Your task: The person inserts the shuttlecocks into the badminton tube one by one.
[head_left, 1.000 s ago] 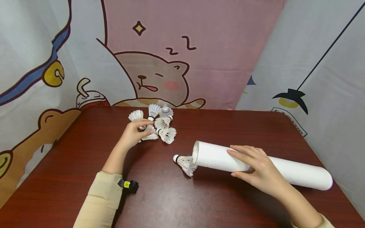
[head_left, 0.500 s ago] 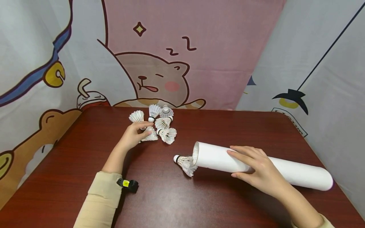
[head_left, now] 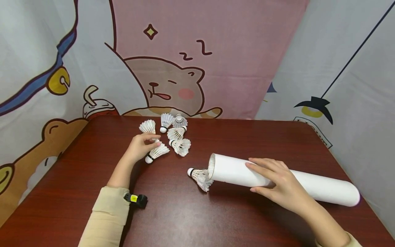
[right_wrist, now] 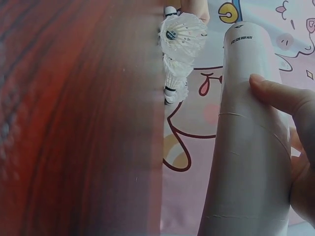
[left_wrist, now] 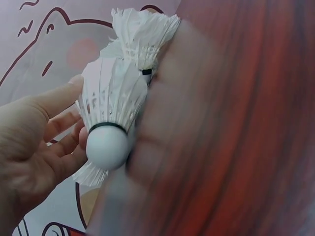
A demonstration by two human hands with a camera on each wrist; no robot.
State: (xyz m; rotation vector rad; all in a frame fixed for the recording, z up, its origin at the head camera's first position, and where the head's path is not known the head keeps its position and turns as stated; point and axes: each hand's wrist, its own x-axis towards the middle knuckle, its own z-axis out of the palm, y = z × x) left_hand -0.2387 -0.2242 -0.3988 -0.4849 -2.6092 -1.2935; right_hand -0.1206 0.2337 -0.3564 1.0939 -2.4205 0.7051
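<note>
In the head view my left hand (head_left: 139, 148) is over the table's left side, thumb and fingers bent apart at the feathers of a shuttlecock (head_left: 158, 151). In the left wrist view that shuttlecock's cork (left_wrist: 107, 146) faces the camera, and my fingers (left_wrist: 63, 140) pass partly behind it. My right hand (head_left: 279, 183) grips a long white shuttlecock tube (head_left: 236, 169) from above, thumb (right_wrist: 273, 92) on one side and fingers on the other. The tube's mouth points left, and one shuttlecock (head_left: 200, 177) lies right at it, feathers toward the opening and cork outward.
Beyond the left hand lie more shuttlecocks, among them one with spread feathers (head_left: 147, 126) and one with a ragged skirt (head_left: 181, 147). A dark red table (head_left: 247, 137) carries everything. A printed cartoon curtain (head_left: 234, 61) hangs behind its far edge.
My left hand has drawn slightly left, and the shuttlecock below it has shifted a little, so its cork shows. The right hand and tube have not moved.
</note>
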